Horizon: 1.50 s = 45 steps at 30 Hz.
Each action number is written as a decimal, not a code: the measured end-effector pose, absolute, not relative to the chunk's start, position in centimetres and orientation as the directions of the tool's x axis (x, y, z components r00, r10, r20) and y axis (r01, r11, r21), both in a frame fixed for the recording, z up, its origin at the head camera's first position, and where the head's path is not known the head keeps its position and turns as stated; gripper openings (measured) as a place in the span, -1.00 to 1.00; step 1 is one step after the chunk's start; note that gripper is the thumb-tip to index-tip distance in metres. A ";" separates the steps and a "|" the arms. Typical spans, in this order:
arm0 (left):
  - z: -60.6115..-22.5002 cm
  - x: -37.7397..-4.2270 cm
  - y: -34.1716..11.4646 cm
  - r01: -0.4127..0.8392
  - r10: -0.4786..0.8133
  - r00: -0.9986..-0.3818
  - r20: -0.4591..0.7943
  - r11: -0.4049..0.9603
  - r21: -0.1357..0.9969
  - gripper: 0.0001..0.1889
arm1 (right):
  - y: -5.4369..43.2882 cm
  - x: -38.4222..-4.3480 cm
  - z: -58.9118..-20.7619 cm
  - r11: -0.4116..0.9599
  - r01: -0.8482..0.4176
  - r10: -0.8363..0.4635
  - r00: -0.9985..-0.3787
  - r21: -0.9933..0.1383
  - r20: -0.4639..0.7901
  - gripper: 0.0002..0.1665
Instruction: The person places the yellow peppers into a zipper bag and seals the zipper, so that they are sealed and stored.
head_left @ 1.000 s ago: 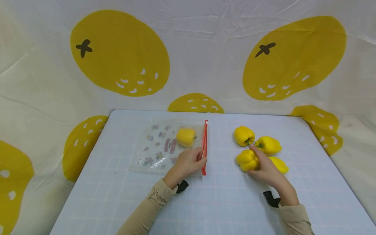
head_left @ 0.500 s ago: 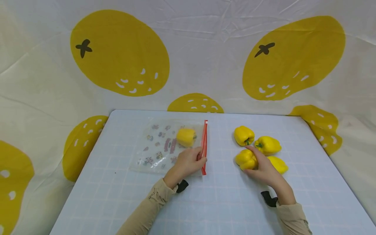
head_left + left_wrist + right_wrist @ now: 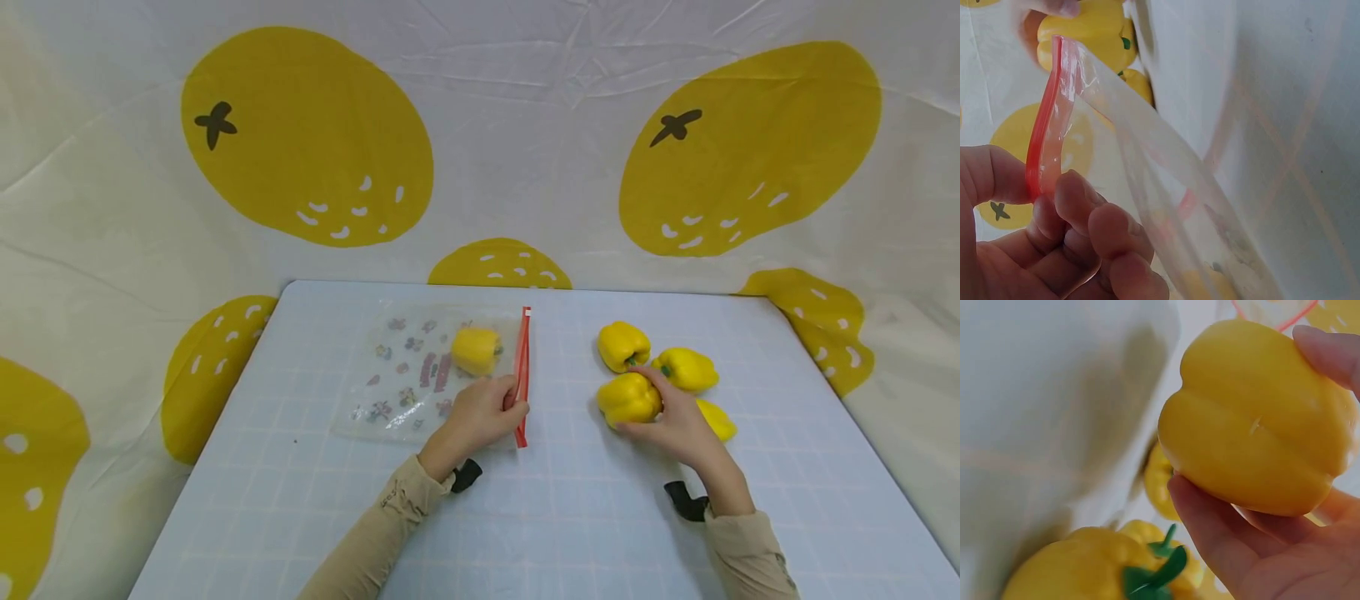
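My left hand point(image 3: 480, 414) pinches the red zip edge point(image 3: 1042, 134) of a clear printed zip bag point(image 3: 401, 371) lying on the table. In the left wrist view the thumb and fingers clasp that edge and the bag's mouth gapes. Inside the bag, near its opening, sits a yellow bell pepper point(image 3: 474, 350). My right hand point(image 3: 678, 421) grips another yellow bell pepper point(image 3: 1254, 419) between thumb and fingers. The right wrist view shows this pepper raised off the table, its shadow to the left.
Close behind and beside the right hand lie more yellow peppers: one at the back point(image 3: 624, 346), one to its right point(image 3: 686, 371) and one partly hidden by the hand point(image 3: 717, 421). Beyond the table's far edge point(image 3: 675, 292) hangs a fruit-printed cloth point(image 3: 525, 167).
The right hand has lifted its pepper slightly from among the others, moving it a little up and left in the head view. The left hand and bag stay where they were.
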<state>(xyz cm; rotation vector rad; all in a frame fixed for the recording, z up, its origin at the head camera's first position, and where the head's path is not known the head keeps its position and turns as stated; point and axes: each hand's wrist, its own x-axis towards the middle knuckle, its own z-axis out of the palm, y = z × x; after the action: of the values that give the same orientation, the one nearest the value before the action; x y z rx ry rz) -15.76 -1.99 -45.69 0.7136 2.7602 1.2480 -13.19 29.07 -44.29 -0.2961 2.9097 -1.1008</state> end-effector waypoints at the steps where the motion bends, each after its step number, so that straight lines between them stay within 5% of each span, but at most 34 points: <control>1: -45.7 -15.8 -2.0 0.396 0.419 -0.894 0.159 0.573 0.718 -0.72 | 29.0 -13.3 -44.2 0.735 -0.177 -0.186 -0.981 -0.655 0.057 0.01; 19: -45.7 -15.8 -2.1 0.380 0.421 -0.897 0.131 0.586 0.716 -0.71 | 26.7 -15.4 -41.3 0.680 -0.175 -0.190 -0.980 -0.712 0.060 -0.02; 45: -45.5 -15.8 -2.0 0.356 0.414 -0.904 0.110 0.585 0.729 -0.73 | 21.6 -18.9 -40.7 0.310 -0.114 -0.155 -0.986 -0.944 0.068 -0.10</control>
<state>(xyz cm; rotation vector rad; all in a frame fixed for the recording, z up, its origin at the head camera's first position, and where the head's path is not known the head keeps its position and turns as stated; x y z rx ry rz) -15.85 -2.01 -45.51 0.6645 2.7319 1.2320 -18.93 21.62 -40.67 -0.2585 2.5140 -1.8057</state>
